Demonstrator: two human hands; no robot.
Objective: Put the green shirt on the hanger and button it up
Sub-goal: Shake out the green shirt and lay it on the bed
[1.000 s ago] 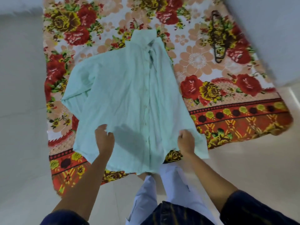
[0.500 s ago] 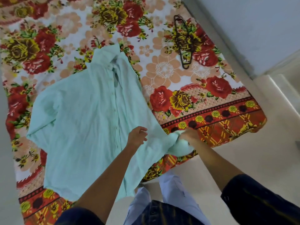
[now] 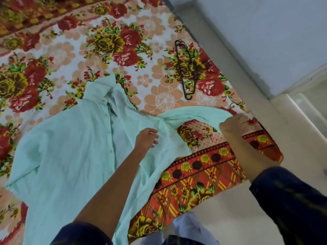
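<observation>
1. Fingers of the right hand (image 3: 233,125) pinch the end of the green shirt (image 3: 70,147) sleeve, drawn out sideways.
2. Left hand (image 3: 146,138) fingers hang loosely spread over the shirt front.
3. Shirt lies on the floral bedsheet (image 3: 123,41); the dark hanger (image 3: 185,71) lies apart, beyond it.

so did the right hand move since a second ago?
Yes. The right hand went from the shirt hem out along the floral blanket border, toward the wall, pulling a sleeve.
</observation>
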